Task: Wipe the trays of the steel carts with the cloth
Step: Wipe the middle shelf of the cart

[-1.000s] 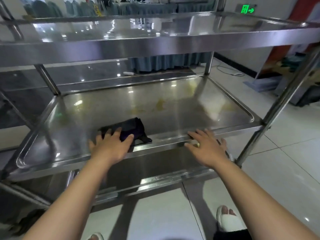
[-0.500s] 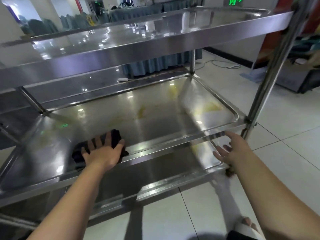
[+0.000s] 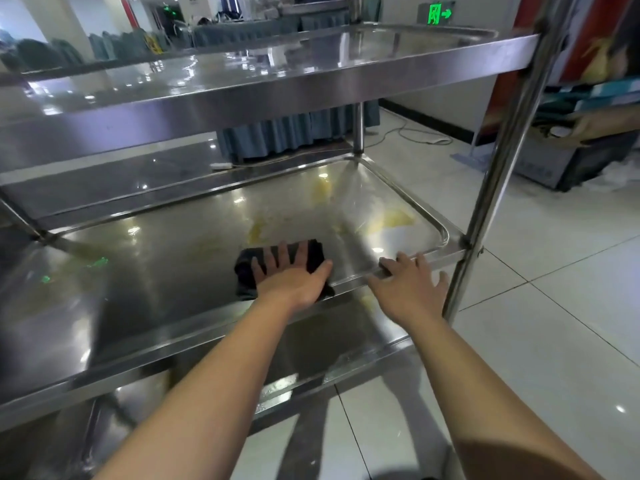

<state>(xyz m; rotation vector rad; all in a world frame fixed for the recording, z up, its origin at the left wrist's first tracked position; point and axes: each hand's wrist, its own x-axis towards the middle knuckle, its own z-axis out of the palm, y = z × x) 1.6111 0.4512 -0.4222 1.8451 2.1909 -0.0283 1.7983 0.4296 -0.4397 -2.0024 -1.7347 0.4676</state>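
Midway at best: left hand (image 3: 294, 280) presses flat-fingered on dark folded cloth (image 3: 277, 263) on shiny steel middle tray (image 3: 156, 271); right hand (image 3: 408, 289), fingers loose, steadies its rim. Yellow stains (image 3: 391, 221) remain beyond; other trays unjudgeable.

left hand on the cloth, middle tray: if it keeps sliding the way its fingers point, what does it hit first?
Probably the yellowish stain just beyond the black cloth under the left hand. Past it, bare steel up to the middle tray far rim; depth is unclear.
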